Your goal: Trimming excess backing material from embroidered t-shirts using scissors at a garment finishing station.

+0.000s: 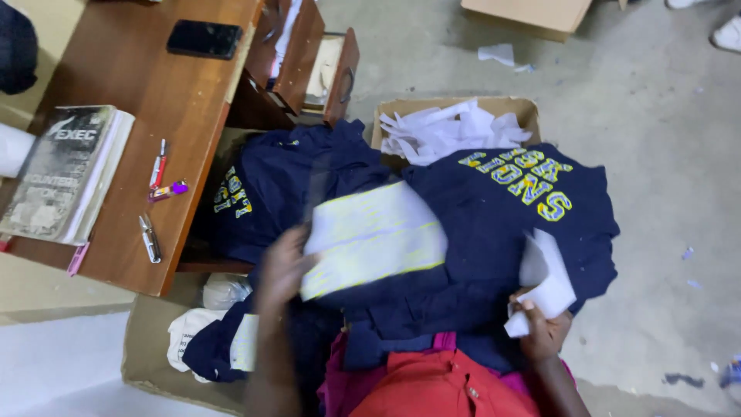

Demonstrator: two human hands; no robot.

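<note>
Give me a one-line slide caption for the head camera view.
Left hand lifts a blurred white sheet off a navy shirt; right hand holds white paper.

We see both forearms bare, no sleeves, no watch or rings visible. Left hand (pixel 282 266) blurred, right hand (pixel 544 332) sharper. Below the hands, lap clothes: red-orange garment (pixel 440 386) w/ seam, magenta-pink fabric (pixel 340 378) at edges.

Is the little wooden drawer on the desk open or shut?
Open. The drawer sticks out from the desk toward the floor, and you can see down inside it. What is in it, I cannot tell.
</note>
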